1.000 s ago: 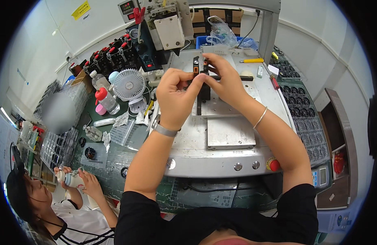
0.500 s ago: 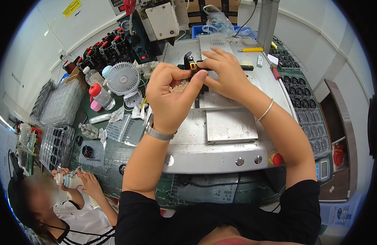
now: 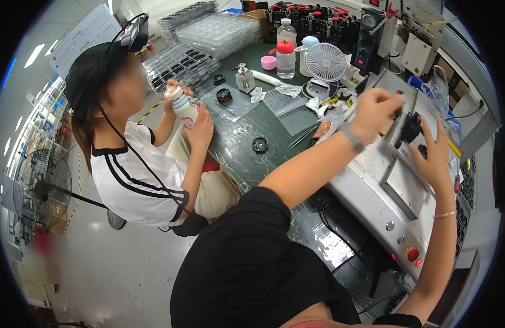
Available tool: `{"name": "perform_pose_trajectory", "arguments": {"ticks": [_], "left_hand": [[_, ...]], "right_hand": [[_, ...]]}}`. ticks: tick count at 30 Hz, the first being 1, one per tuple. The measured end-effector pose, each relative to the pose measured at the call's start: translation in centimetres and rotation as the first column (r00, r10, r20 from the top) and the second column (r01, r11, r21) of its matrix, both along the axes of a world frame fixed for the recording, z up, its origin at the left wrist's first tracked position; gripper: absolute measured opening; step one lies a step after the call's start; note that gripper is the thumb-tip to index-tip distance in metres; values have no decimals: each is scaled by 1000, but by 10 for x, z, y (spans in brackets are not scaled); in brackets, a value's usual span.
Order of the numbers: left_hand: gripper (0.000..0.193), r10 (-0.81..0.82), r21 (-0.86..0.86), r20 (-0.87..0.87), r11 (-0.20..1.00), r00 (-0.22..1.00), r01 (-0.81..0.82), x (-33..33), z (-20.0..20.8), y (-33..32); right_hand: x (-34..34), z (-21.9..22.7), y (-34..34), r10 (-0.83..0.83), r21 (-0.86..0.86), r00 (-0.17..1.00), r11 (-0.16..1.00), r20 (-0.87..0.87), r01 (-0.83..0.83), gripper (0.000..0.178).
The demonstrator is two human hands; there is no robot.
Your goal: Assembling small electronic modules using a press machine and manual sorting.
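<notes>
My left hand [image 3: 374, 113] is over the metal machine bed, its fingertips pinched together. Whatever they hold, if anything, is too small and hidden to name. Beside it my right hand [image 3: 434, 156] has its fingers spread and pointing up the bed, next to a black fixture [image 3: 410, 129] that its fingers may touch. Below the fixture a raised metal plate [image 3: 404, 187] sits on the silver machine [image 3: 367, 191]. The front panel carries a red push button [image 3: 411, 253].
At left a seated co-worker [image 3: 135, 169] in a black cap holds a white and blue bottle [image 3: 182, 106]. The green bench [image 3: 236, 145] bears a small fan [image 3: 325, 62], a red-capped bottle [image 3: 285, 59], a glass dispenser [image 3: 245, 78], black ring parts [image 3: 260, 145] and clear trays [image 3: 219, 34].
The view has swung left, bringing the co-worker fully in. My hands, which were together at a small black and orange part, are now apart; the right fingers have spread.
</notes>
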State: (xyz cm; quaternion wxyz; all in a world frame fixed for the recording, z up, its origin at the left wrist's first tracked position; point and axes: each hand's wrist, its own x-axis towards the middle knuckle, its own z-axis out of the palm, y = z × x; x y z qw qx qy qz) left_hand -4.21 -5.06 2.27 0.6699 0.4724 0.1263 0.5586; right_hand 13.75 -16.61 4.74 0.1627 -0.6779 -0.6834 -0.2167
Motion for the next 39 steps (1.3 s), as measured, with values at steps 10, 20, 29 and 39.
{"name": "perform_pose_trajectory", "arguments": {"ticks": [10,20,29,39], "left_hand": [[11,486,81,-234,873,842,-482,-254,-92,-21],[49,580,601,-799,764,-158,-234,-282,-137,-2],[41,556,563,-819,827,-143,-8,-274,-160,20],[41,825,959,-234,283,514,-18,-90,38,-37]], "right_hand": [[34,20,-210,-372,-731,901,676,-224,98,33],[54,-9,-207,-243,-615,936,788,-256,37,39],[56,5,-206,-272,-635,888,772,-371,-29,31],[57,24,-146,-31,-669,996,743,-78,-29,19]]}}
